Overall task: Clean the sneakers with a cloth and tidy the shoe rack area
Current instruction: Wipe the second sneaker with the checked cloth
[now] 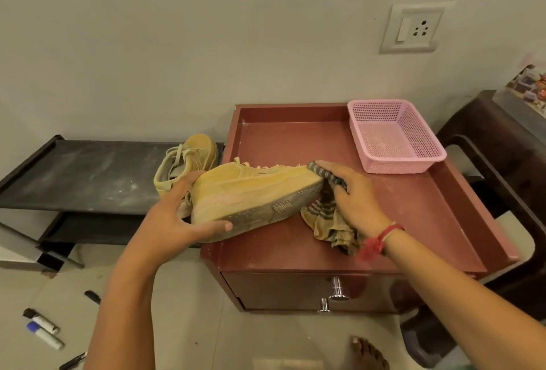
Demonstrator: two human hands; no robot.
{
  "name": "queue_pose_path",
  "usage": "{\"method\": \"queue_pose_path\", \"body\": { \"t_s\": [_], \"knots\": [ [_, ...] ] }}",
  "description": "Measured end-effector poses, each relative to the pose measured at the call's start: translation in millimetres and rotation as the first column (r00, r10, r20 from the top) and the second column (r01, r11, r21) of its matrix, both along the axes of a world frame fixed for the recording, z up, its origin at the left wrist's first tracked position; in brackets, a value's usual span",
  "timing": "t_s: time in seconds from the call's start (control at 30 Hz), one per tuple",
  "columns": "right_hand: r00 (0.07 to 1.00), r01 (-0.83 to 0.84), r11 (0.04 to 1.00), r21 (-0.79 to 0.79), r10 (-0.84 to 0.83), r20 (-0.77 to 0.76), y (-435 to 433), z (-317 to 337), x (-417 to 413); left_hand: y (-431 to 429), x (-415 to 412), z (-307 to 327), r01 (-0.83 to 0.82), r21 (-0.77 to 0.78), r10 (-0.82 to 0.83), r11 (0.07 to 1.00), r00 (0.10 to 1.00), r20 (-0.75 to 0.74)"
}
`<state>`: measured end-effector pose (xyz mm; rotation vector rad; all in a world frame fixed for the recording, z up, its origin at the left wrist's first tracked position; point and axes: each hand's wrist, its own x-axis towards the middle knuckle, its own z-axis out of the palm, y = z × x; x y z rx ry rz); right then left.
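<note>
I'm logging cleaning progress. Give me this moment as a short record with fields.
left hand: grips the held sneaker at its heel
sneaker pose: tipped on its side on the cabinet top, sole toward camera
right hand: holds the cloth against the toe
other sneaker: on the shoe rack, top shelf
pink basket: back right of cabinet top
floor: markers lying loose

The rear sneaker (189, 160) is half hidden behind the held sneaker (251, 192).
</note>
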<state>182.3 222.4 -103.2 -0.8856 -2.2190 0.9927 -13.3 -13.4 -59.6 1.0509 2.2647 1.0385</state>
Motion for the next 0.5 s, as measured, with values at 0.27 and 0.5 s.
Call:
{"method": "queue_pose_path", "body": {
  "t_s": [0.27,0.5],
  "knots": [
    [0.994,0.108,0.989,0.1,-0.106,-0.028,-20.4,-3.0,1.6,3.1,3.7,-1.2,-0.013,0.031,0.012,0.999,0.998,0.058],
    [0.984,0.172,0.977,-0.123,-0.177,-0.032,-16.0,22.5,5.8,-6.2,4.9,-2.9,0.077,0.069,-0.083,0.995,0.992,0.091]
  ]
}}
